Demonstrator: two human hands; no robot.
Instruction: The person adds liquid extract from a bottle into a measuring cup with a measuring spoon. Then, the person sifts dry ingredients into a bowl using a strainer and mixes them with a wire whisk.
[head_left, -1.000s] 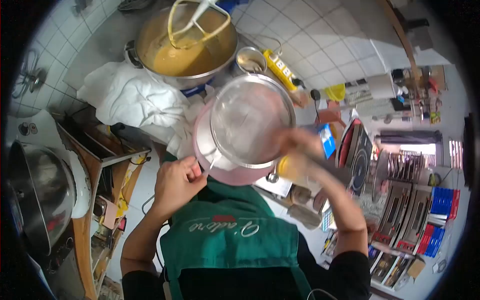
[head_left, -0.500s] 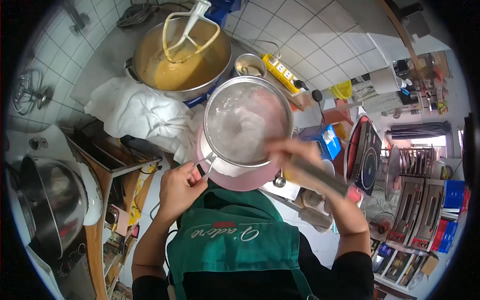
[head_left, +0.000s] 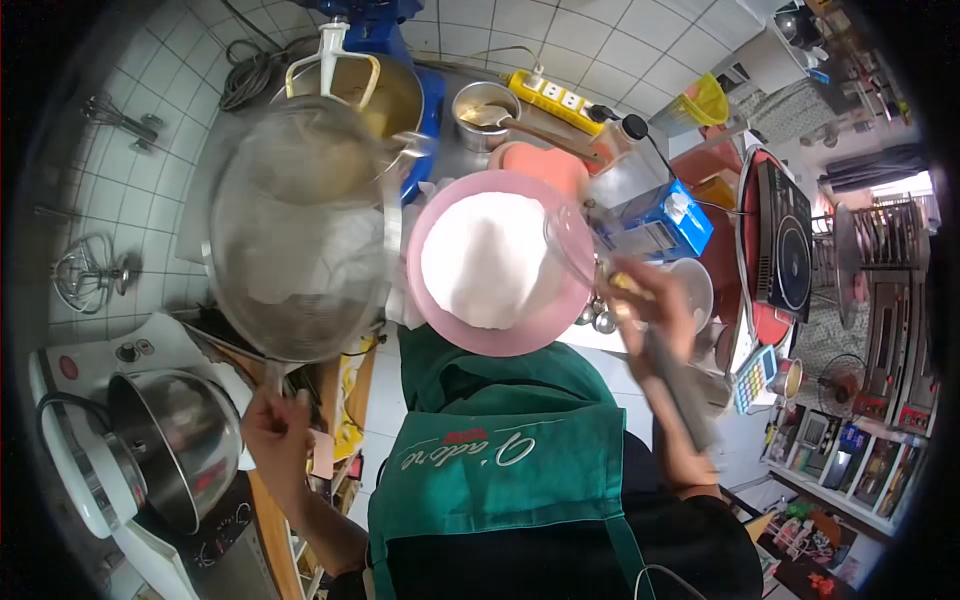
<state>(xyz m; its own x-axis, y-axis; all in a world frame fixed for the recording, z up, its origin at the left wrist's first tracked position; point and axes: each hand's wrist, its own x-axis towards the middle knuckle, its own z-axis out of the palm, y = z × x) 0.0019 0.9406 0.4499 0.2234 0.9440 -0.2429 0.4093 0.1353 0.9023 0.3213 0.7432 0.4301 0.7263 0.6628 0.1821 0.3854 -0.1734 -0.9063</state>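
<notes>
My left hand (head_left: 278,430) is closed on the handle of a large round sieve (head_left: 290,325). The sieve is blurred and held up at the left of the pink bowl, its mesh overlapping the mixer bowl and a white cloth in view. In my right hand (head_left: 650,305) is a whisk with a grey handle (head_left: 680,390), also smeared by motion. Its wire loops reach over the right rim of the pink bowl (head_left: 505,343). White powder (head_left: 487,260) fills much of that bowl, which stands in front of my green apron.
Behind the sieve is a blue stand mixer (head_left: 362,12) with a beater (head_left: 333,60). A small metal pot (head_left: 470,108), yellow power strip (head_left: 555,98) and blue carton (head_left: 660,222) stand beyond the bowl. Another mixer (head_left: 100,400) is at left, an induction cooker (head_left: 783,235) at right.
The sieve has moved off the pink bowl to the left, uncovering the white powder. My right hand has shifted right and now holds the whisk near the bowl's right rim.
</notes>
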